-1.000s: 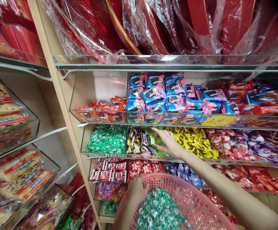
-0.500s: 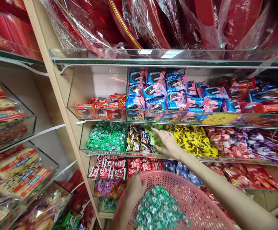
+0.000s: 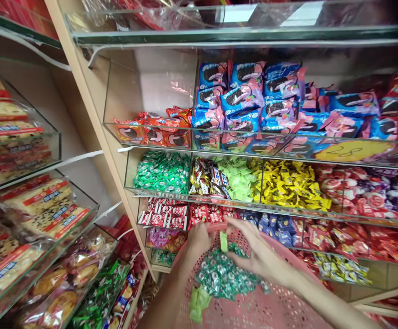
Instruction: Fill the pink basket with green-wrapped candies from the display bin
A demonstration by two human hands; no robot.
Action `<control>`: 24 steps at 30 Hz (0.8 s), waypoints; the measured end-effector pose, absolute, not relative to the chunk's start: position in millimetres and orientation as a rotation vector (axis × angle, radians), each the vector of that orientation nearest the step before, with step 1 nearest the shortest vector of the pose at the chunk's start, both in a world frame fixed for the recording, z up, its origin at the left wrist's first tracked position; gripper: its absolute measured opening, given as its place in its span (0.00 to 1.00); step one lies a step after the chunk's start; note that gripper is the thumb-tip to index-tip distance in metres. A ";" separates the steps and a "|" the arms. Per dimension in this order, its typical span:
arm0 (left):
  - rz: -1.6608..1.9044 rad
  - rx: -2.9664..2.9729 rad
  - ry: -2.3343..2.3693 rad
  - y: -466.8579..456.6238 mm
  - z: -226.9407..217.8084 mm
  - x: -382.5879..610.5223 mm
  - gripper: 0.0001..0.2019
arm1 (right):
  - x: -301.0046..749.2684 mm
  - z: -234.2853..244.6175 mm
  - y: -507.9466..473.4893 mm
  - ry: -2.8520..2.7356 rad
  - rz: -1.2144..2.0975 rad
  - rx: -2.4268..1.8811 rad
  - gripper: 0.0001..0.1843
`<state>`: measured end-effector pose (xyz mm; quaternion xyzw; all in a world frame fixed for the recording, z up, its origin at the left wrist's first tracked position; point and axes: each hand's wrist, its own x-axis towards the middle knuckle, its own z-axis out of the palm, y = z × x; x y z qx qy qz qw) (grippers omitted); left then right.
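My left hand (image 3: 199,240) grips the far rim of a pink plastic basket (image 3: 254,310) held low in front of the shelves. My right hand (image 3: 254,249) hovers over the basket with fingers spread, and a light green candy (image 3: 223,241) hangs in the air just left of its fingertips. In the basket lie a heap of dark green wrapped candies (image 3: 221,274) and a few light green ones (image 3: 197,301) near its left side. The light green candy bin (image 3: 240,178) sits on the shelf right above.
Glass-fronted shelves hold dark green candies (image 3: 163,171), mixed chocolate bars (image 3: 207,178), yellow candies (image 3: 288,183), red and purple sweets (image 3: 363,192), Oreo packs (image 3: 247,100) above and KitKat packs (image 3: 164,214) below. Bins of cakes (image 3: 37,205) stand at left.
My right hand has come away from the light green candy bin and down over the basket, and light green candies now lie in it. The view has tilted downward.
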<state>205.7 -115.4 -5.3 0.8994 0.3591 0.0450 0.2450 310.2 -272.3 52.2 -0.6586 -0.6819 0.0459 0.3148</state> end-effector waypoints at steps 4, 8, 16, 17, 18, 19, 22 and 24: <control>0.164 2.461 0.970 -113.5 -9.7 206.9 0.22 | 283.0 -5.4 -285.2 -1.733 0.461 -1.784 0.41; 0.185 2.441 0.940 -112.6 -13.5 208.3 0.23 | 264.3 -48.2 -287.5 -1.820 0.666 -1.856 0.41; 0.215 2.445 0.930 -113.7 -10.5 206.6 0.24 | 253.4 -86.0 -279.0 -2.161 0.639 -1.804 0.45; 0.216 2.449 0.924 -113.6 -9.7 206.4 0.23 | 253.0 -87.9 -277.8 -2.173 0.619 -1.808 0.45; 0.218 2.453 0.918 -113.4 -9.1 206.3 0.23 | 252.9 -87.9 -276.5 -2.189 0.594 -1.807 0.46; 0.222 2.456 0.912 -113.1 -8.5 206.2 0.22 | 253.2 -85.3 -275.3 -2.211 0.563 -1.796 0.46; 0.235 2.443 0.896 -111.6 -7.5 206.4 0.21 | 258.2 -56.9 -271.5 -2.292 0.401 -1.706 0.44; 0.236 2.391 0.885 -109.8 -7.8 206.0 0.20 | 266.0 -21.8 -267.9 -2.311 0.223 -1.639 0.38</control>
